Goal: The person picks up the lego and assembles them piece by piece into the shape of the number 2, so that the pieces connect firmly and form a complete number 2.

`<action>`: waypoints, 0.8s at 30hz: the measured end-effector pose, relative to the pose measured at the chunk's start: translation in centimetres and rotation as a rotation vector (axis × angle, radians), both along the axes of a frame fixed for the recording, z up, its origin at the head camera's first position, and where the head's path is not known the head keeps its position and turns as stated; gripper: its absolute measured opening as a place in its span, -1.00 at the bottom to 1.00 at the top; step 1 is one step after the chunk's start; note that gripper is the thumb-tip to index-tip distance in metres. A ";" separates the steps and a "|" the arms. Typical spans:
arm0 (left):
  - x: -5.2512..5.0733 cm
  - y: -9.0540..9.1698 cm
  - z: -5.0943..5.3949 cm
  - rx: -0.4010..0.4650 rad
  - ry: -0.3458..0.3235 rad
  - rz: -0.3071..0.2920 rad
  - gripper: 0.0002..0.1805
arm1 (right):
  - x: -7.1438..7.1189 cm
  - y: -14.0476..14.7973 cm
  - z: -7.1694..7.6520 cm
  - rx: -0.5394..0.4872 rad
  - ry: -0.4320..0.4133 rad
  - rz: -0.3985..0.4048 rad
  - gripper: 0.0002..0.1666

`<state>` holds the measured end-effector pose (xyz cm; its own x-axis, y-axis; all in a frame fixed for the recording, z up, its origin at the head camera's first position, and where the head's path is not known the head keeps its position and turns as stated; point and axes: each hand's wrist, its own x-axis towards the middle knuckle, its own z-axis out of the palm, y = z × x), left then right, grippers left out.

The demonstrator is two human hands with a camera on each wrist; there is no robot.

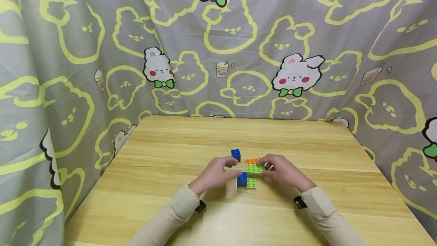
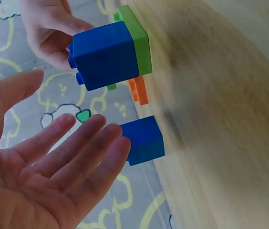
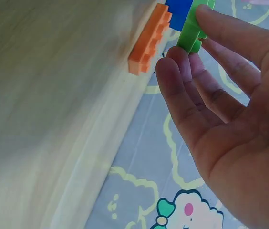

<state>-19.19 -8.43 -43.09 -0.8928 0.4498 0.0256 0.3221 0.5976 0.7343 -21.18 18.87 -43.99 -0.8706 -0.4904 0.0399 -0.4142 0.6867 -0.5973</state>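
The head view gives the whole layout: the green brick (image 1: 253, 168) is pinched by the right hand (image 1: 281, 168), at its right end, with the orange brick (image 1: 252, 160) just beyond it, the lone blue block (image 1: 235, 155) beyond and to its left, and the stacked blue block (image 1: 242, 179) nearer the person, seated on a light green base (image 1: 252, 183). The left hand (image 1: 216, 172) is left of the green brick and seems close to both blue blocks. The left wrist view shows what the head view hides: that palm is bare, its fingers extended and holding nothing, though contact with the lone blue block cannot be told; the green brick is mostly hidden behind the stack. The right wrist view shows the green brick between thumb and fingertips, apparently raised off the table (image 3: 53, 119).
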 end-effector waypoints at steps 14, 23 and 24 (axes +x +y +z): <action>0.4 0.2 0.6 0.010 0.088 0.034 -0.44 | 1.2 -0.9 1.5 -0.016 0.076 0.024 -0.66; 0.4 0.2 0.6 0.010 0.095 0.036 -0.48 | 1.2 -0.7 2.0 -0.021 0.102 0.027 -0.66; 0.4 0.2 0.6 0.010 0.099 0.035 -0.48 | 1.2 -0.7 2.0 -0.024 0.105 0.025 -0.66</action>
